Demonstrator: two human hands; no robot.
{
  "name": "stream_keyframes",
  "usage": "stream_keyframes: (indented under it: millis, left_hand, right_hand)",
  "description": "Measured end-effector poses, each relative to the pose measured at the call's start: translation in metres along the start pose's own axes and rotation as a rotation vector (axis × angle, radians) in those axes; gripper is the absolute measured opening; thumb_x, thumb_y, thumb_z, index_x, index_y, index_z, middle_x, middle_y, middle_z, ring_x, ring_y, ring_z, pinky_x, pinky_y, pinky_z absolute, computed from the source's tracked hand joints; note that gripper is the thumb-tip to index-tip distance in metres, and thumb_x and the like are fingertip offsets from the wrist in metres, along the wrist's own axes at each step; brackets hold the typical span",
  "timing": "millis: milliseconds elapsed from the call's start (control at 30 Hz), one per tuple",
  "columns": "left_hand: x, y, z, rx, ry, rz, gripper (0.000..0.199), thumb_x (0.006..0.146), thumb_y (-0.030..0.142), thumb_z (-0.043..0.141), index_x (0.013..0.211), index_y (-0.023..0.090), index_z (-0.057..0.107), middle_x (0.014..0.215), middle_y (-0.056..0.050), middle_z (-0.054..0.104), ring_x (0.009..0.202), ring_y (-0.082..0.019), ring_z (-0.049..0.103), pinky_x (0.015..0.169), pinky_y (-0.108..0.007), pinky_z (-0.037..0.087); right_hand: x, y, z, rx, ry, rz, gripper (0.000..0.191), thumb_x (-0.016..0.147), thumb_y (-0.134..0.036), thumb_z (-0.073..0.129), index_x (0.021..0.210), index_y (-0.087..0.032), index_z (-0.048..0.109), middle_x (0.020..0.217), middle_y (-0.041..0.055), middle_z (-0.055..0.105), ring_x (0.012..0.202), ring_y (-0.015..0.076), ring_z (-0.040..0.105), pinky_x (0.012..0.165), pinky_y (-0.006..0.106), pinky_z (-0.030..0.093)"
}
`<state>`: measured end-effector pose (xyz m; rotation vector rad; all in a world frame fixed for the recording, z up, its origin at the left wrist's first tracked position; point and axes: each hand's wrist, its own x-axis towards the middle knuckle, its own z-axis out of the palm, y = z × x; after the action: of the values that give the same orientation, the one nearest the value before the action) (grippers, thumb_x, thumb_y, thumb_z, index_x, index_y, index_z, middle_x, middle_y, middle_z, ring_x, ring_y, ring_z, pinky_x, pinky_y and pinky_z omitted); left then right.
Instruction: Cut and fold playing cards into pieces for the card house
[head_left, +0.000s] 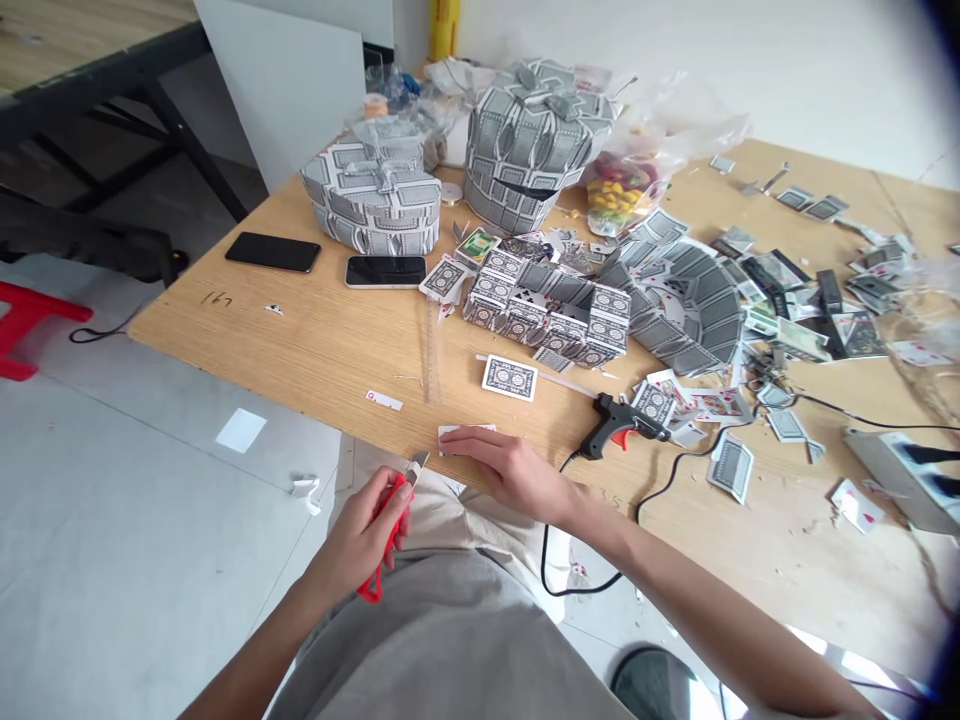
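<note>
My left hand (373, 525) is closed around red-handled scissors (390, 550), just off the table's front edge. Their short metal blades point up toward the tabletop, and a red loop hangs below my fingers. My right hand (517, 470) lies with fingers stretched out over a playing card (480, 428) at the edge, covering most of it. A cut card strip (384, 400) lies to the left of that hand. Beyond my fingers a whole card (509, 378) rests back side up, near a clear ruler (433, 350).
A black glue gun (622, 425) with a cord lies to the right. Behind are a rectangular card structure (547, 305), a round card bowl (682, 310), and two larger card containers, one low (375, 200), one tall (525, 140). Two phones (272, 252) lie left; scattered cards fill the right.
</note>
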<state>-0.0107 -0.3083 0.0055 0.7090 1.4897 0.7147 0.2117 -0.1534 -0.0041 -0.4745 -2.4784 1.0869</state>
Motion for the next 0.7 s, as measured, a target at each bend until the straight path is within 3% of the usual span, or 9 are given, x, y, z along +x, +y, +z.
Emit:
stream_keyframes:
  millis: [133,267,400,700]
  left_hand:
    - [0.001,0.005,0.003,-0.040,-0.018,-0.021,0.049,0.099,0.073,0.058,0.094,0.025,0.053,0.075,0.002,0.065,0.061,-0.017,0.063,0.054,-0.027,0.054]
    - [0.003,0.006,0.004,0.010,-0.025,-0.008,0.046,0.102,0.070,0.055,0.094,0.025,0.053,0.073,0.003,0.065,0.058,-0.015,0.060,0.051,-0.024,0.049]
    - [0.004,0.005,0.003,0.084,-0.021,0.025,0.045,0.105,0.068,0.051,0.094,0.024,0.052,0.074,0.003,0.064,0.058,-0.014,0.058,0.050,-0.023,0.046]
    - [0.003,0.011,-0.004,0.146,-0.052,-0.022,0.045,0.107,0.067,0.048,0.091,0.025,0.049,0.073,0.004,0.063,0.057,-0.013,0.057,0.047,-0.021,0.045]
  right_hand:
    - [-0.003,0.003,0.007,-0.013,0.039,-0.014,0.044,0.102,0.000,0.051,0.135,-0.021,0.072,0.145,0.0155,0.073,0.134,0.0240,0.073,0.112,0.042,0.063]
    - [-0.005,0.007,0.010,-0.076,0.046,-0.030,0.036,0.105,-0.006,0.054,0.131,-0.019,0.074,0.148,0.0179,0.070,0.135,0.0262,0.072,0.112,0.044,0.063]
    - [-0.004,0.012,0.010,-0.057,0.053,-0.109,0.041,0.100,-0.001,0.052,0.132,-0.016,0.073,0.145,0.0203,0.071,0.144,0.0289,0.064,0.116,0.050,0.061]
    - [-0.003,0.018,0.006,-0.002,-0.017,-0.166,0.051,0.098,0.005,0.050,0.139,-0.016,0.073,0.144,0.0136,0.075,0.157,0.0294,0.052,0.127,0.054,0.051]
